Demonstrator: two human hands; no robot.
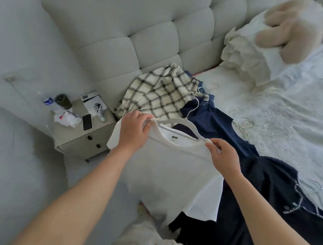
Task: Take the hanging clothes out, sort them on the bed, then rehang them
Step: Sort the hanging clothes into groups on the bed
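I hold a white T-shirt [169,165] up over the bed's near edge, with a white hanger [183,122] lying through its neckline. My left hand [134,132] grips the shirt's left shoulder together with the hanger's end. The shirt's right shoulder and the other hanger end are pinched by my right hand [224,157]. Behind the shirt a cream plaid shirt [159,93] lies bunched against the headboard. Dark navy garments [256,196] spread across the bed [290,120] to the right, one with white stitching along its edge.
A small nightstand [75,135] stands left of the bed with a phone [87,122], a dark cup [62,101], papers and a bottle. A tufted headboard [124,39] rises behind. Ruffled pillows [251,57] and a plush toy [291,30] sit at the upper right.
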